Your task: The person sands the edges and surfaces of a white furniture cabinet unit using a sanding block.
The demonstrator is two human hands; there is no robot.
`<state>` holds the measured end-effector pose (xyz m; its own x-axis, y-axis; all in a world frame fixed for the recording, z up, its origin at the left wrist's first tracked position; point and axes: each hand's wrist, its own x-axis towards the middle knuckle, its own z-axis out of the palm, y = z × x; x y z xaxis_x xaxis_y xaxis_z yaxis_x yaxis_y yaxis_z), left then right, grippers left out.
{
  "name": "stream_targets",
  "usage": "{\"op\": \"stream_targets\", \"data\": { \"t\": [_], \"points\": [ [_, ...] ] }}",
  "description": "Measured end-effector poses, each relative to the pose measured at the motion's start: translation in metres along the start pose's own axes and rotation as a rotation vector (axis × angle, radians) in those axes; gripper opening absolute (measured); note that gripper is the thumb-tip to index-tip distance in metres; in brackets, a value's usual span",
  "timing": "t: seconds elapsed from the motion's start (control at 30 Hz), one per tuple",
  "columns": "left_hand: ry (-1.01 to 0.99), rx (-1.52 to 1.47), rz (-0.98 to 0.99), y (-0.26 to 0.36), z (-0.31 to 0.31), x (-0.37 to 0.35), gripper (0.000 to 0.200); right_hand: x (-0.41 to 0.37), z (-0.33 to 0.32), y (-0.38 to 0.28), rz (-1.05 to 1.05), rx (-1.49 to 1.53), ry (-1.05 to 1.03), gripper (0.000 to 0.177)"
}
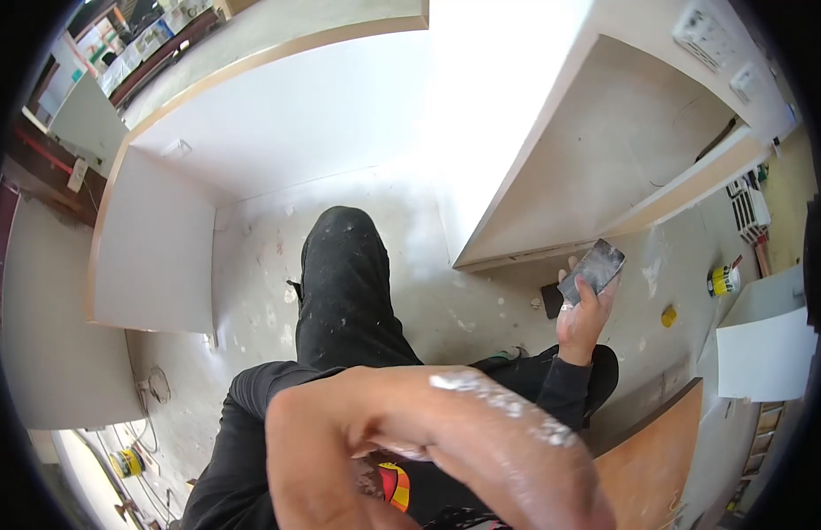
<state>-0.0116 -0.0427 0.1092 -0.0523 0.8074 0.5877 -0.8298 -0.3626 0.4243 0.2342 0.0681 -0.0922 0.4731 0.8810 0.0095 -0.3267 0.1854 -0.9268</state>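
At the right, my right hand (589, 305) grips a dark rectangular block (592, 269) dusted with white, its thumb pressed on the near face. A dark sleeve covers that wrist. My bare left arm (446, 415), smeared with white on its upper side, bends across the foreground in front of my body. The fingers of my left hand do not show. Behind my right hand, a small dark piece (552, 300) lies on the floor near the base of a white panel (508, 115).
A low white partition (287, 115) with a wood-toned edge wraps around the front and left. A tan board (653, 455) stands at lower right. Farther right are a yellow-labelled tub (722, 281), a yellow lid (668, 316) and a white box (764, 353). Another tub (126, 462) and cables lie lower left.
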Motion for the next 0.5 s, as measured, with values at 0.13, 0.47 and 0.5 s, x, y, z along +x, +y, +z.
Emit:
{"op": "stream_targets", "data": {
  "t": [0.13, 0.47, 0.5],
  "points": [
    [-0.144, 0.223, -0.110, 0.028, -0.007, 0.009, 0.015, -0.020, 0.017, -0.036, -0.062, 0.078, -0.124, 0.082],
    [-0.224, -0.042, -0.152, -0.027, -0.013, 0.060, 0.008, -0.072, 0.032, -0.101, -0.239, 0.265, -0.186, 0.076],
    [-0.197, -0.065, -0.140, -0.032, -0.010, 0.054, 0.007, -0.078, 0.025, -0.111, 0.148, 0.586, -0.280, 0.066]
  ]
}}
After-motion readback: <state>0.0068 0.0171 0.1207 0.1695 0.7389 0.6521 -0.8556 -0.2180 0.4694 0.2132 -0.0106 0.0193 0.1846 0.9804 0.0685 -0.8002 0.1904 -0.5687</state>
